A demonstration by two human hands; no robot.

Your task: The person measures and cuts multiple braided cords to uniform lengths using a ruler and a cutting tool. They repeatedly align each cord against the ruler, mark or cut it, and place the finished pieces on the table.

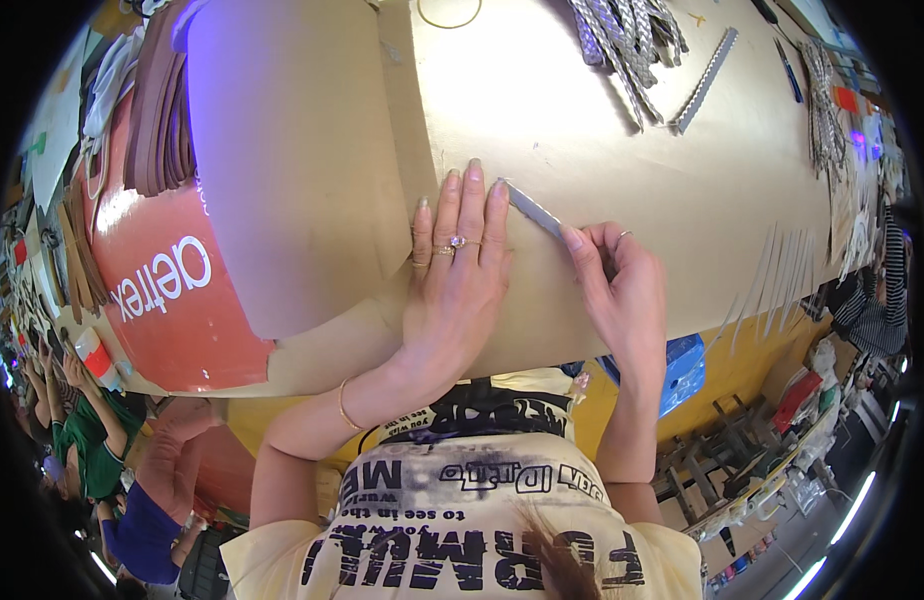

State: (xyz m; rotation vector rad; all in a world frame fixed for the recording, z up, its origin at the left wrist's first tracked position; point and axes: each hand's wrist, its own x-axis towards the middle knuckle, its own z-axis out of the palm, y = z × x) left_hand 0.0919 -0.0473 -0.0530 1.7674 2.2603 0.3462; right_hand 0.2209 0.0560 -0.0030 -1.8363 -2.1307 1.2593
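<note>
Left hand: my left hand (pixel 460 262) lies palm down on the tan table (pixel 552 310), fingers straight and slightly spread; the index fingertip sits at the upper end of the grey strip.
Right hand: my right hand (pixel 627 290) pinches the lower end of that strip between thumb and fingers.
Grey strip: the grey strip (pixel 534 211) slants between my two hands, just above the table's near edge.
Second strip: a toothed strip (pixel 706 82) lies well apart, toward the upper right.
Braids: a bundle of braided cords (pixel 630 45) lies left of the toothed strip.
Left side: a tan sheet (pixel 292 170) lies beside my left hand, partly over a red panel (pixel 162 255); brown strips (pixel 162 110) are stacked at its far left.
</note>
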